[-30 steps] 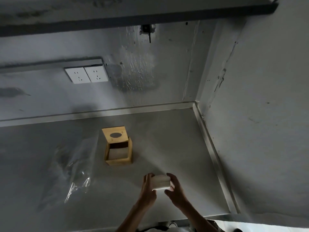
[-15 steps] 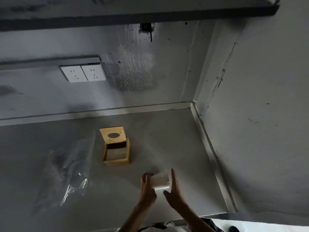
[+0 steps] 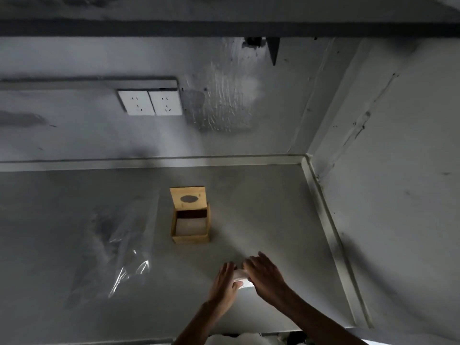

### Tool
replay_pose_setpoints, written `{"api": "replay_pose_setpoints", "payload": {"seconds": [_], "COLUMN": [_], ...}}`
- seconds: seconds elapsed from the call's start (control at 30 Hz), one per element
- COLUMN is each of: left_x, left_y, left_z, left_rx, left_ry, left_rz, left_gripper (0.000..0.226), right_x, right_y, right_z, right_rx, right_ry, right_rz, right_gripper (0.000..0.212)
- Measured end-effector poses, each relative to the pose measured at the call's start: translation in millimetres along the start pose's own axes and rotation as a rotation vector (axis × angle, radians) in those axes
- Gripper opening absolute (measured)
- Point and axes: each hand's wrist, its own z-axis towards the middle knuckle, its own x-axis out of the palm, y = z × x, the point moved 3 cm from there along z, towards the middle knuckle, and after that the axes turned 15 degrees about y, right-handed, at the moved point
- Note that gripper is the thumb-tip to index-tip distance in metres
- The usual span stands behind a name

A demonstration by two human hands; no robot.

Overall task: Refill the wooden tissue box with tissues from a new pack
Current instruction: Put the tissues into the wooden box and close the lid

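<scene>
item: small white tissue stack | held: pinched between left hand and right hand, above grey counter | open light-wood tissue box: partly filled, well apart | left: insert, close lid

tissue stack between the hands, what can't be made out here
- Tissue stack, head view: mostly hidden by the right hand and left hand; its thickness cannot be told.
- Wooden tissue box: dim, how full cannot be told.
- Clear plastic wrapper: outline blurred.
</scene>
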Motion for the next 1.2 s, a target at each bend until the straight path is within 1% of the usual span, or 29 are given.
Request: {"api": "replay_pose_setpoints", "payload": {"seconds": [0.07, 0.1, 0.13, 0.17, 0.23, 0.3, 0.37, 0.47, 0.5, 0.53, 0.6, 0.63, 0.73, 0.8, 0.87, 0.9, 0.97, 1.03, 1.2], "left_x": [-13, -21, -31, -42, -69, -97, -130, -176, -188, -200, -209, -209, -195, -181, -179, -180, -183, -186, -185], "left_y": [6, 11, 17, 22, 30, 36, 44, 70, 81, 89, 107, 114, 127, 139, 137, 135, 132, 134, 133], "left_z": [-7, -11, -14, -17, -26, -33, -41, -38, -33, -30, -18, -10, 11, 25, 25, 23, 21, 23, 28], "left_rx": [-0.005, -0.012, -0.018, -0.021, 0.003, 0.046, 0.037, -0.049, -0.090, -0.143, -0.234, -0.240, -0.245, -0.229, -0.212, -0.201, -0.189, -0.206, -0.201], "left_ry": [0.012, 0.025, 0.030, 0.025, -0.011, -0.043, -0.128, -0.389, -0.431, -0.438, -0.385, -0.336, -0.143, -0.062, -0.039, -0.042, -0.049, -0.076, -0.083], "left_rz": [-0.038, -0.046, -0.053, -0.062, -0.106, -0.205, -0.380, -0.588, -0.620, -0.623, -0.641, -0.667, -0.632, -0.626, -0.643, -0.657, -0.673, -0.663, -0.662], "left_gripper": [0.048, 0.055, 0.060, 0.057, 0.042, 0.036, 0.032, 0.023, 0.022, 0.023, 0.033, 0.036, 0.031, 0.032, 0.044, 0.044, 0.040, 0.039, 0.039], "right_x": [-15, -22, -31, -38, -57, -80, -110, -163, -177, -187, -201, -204, -206, -203, -199, -198, -193, -191, -180], "right_y": [11, 18, 26, 33, 50, 62, 69, 70, 71, 74, 85, 91, 108, 110, 111, 109, 106, 106, 108], "right_z": [1, 4, 7, 11, 25, 43, 67, 106, 119, 134, 157, 167, 188, 196, 203, 205, 209, 212, 222], "right_rx": [-0.004, -0.028, -0.063, -0.092, -0.126, -0.129, -0.097, -0.044, -0.040, -0.034, -0.014, -0.015, -0.035, -0.025, -0.015, -0.011, 0.020, 0.044, 0.094], "right_ry": [0.049, 0.086, 0.109, 0.115, 0.141, 0.174, 0.201, 0.169, 0.164, 0.174, 0.241, 0.288, 0.412, 0.475, 0.526, 0.546, 0.583, 0.602, 0.642], "right_rz": [0.033, 0.040, 0.053, 0.073, 0.117, 0.157, 0.223, 0.375, 0.394, 0.386, 0.330, 0.302, 0.197, 0.145, 0.121, 0.112, 0.100, 0.089, 0.075], "right_gripper": [0.041, 0.034, 0.034, 0.036, 0.037, 0.034, 0.036, 0.043, 0.044, 0.046, 0.047, 0.045, 0.040, 0.039, 0.037, 0.037, 0.038, 0.038, 0.036]}}
